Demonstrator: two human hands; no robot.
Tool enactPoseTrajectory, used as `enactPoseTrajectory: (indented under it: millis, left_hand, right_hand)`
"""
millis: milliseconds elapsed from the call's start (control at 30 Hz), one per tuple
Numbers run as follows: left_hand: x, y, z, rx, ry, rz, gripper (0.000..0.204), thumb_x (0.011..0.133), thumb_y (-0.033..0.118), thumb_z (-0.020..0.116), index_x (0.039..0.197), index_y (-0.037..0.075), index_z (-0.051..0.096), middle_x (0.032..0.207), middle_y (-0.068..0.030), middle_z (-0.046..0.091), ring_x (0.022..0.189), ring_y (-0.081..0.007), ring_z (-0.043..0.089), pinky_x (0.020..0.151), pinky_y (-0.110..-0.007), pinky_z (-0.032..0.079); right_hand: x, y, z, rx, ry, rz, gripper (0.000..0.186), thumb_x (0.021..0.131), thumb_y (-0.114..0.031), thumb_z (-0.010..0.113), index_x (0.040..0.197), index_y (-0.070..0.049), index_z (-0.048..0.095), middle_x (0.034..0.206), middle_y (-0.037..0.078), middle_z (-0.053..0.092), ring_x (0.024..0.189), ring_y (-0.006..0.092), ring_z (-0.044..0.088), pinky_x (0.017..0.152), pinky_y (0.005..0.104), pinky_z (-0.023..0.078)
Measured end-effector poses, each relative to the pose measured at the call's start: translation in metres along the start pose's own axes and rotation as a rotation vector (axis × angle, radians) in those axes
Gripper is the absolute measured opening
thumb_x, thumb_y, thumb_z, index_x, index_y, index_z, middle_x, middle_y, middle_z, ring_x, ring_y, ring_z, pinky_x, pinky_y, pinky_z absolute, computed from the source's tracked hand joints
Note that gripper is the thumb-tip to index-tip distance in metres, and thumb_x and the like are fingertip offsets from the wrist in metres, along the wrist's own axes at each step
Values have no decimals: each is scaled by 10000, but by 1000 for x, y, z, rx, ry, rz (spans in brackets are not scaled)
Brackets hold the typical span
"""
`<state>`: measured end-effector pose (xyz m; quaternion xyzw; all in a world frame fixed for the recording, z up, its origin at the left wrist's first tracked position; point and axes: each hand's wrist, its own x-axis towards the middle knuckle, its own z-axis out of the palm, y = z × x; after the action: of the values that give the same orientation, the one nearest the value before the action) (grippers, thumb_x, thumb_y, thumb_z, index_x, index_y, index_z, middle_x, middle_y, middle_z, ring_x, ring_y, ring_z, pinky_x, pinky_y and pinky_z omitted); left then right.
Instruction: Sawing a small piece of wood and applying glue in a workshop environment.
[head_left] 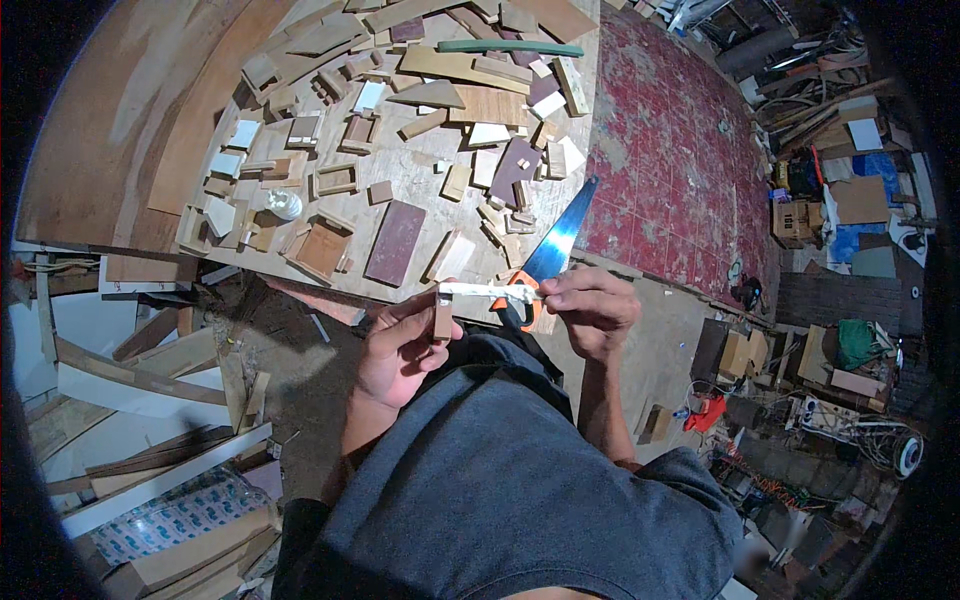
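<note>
While the left hand [390, 350] has its thumb and fingers clamped on a small brown wood block [443, 318], the right hand [598, 308] is pinching one end of a thin stick [485, 291] slathered in lumpy white stuff, fingertips together on it. So yeah, both pieces are up in front of the dark grey shirt [500, 450], just off the near edge of the worktable [445, 215], and the stick's far end meets the top of the block, pretty much touching as far as I can tell. Right behind the stick there's a handsaw [562, 240] with an orange and black handle, blade angled up and to the right along the table edge. Tabletop's a proper mess of offcuts: a maroon board [395, 243], little open wooden boxes, a long green strip [510, 47] up top, plus a small round white tub [284, 205] over on the left. Off to the right is a scuffed red tiled floor [670, 150].
</note>
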<state>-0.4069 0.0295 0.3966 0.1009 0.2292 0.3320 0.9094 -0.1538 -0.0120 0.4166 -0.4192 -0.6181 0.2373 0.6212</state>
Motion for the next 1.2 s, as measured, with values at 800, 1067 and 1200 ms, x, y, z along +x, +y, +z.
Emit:
enactPoseTrajectory:
  millis: [800,1067,1200]
  left_hand:
    - [18,1,9,176,-9,61,410,956,122,592,1349,8,565,928,-180,722,640,-80,566,504,-194,424]
    - [22,-14,23,443,13,113,446,904,-19,546,1346,34,582,955,-159,730,654,-56,577,532,-166,417]
    - [21,-18,25,466,-49,63,408,935,34,575,1343,19,578,962,-149,739,732,-66,639,549,-170,431]
  right_hand:
    - [-20,2,-22,8,-45,60,178,705,108,723,836,-7,757,887,159,733,804,232,723,731,314,579]
    - [-25,6,-21,284,143,309,214,742,139,704,932,44,732,944,214,709,842,231,703,723,314,580]
    - [-31,14,-19,314,107,460,149,794,115,688,931,65,719,958,211,700,761,190,680,591,256,538]
